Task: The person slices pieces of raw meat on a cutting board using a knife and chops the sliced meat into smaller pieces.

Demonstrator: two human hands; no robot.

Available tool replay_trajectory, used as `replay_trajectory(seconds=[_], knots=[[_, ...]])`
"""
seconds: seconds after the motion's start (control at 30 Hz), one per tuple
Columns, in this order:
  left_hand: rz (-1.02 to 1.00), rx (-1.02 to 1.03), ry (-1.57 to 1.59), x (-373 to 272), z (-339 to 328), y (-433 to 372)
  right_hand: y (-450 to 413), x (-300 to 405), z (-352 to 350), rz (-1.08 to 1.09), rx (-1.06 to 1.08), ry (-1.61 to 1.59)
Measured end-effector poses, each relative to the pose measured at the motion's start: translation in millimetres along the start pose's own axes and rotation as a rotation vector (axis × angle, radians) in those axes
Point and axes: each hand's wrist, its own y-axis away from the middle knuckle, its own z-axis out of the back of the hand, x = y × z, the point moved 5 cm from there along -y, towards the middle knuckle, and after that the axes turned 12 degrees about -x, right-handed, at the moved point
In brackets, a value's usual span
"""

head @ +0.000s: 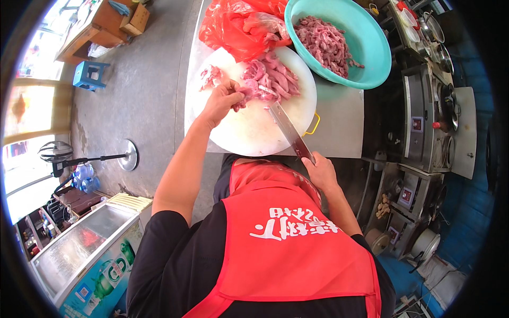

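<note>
On a round white cutting board [254,135] lies a pile of raw meat pieces [278,75]. My left hand [222,99] pinches a piece of raw meat [246,95] at the pile's lower left edge. The handle of a cleaver [290,131] is in my right hand [320,169]; its blade slants up and left across the board, with the tip just below the pile. A smaller heap of meat trimmings [211,76] sits at the board's left. Beyond the board, a red plastic bag [234,30] holds more meat. A turquoise basin [370,59] contains many cut meat strips [324,43].
The board rests on a metal-topped table [338,119], a yellow handle [314,124] at its right side. Stoves and pots [425,119] stand to the right. At left are a blue stool [89,75], a standing fan [127,155] and a glass-topped chest freezer [87,242].
</note>
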Motion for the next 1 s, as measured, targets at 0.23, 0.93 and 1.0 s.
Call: replay_trajectory(seconds=[0.23,0.93,1.0], knots=[[0.186,0.017,-0.395,78.2,-20.5,30.6,-5.0,6.7,1.4,0.055,-0.018,-0.008],[-0.785,-0.224,-1.147,101.4,-37.7,77.9,-19.1,93.0,-30.2,0.460,0.005,0.295],[-0.790,-0.214,-1.158,101.1,-37.9,76.7,-30.0,102.1,-41.6,0.502,0.037,0.342]])
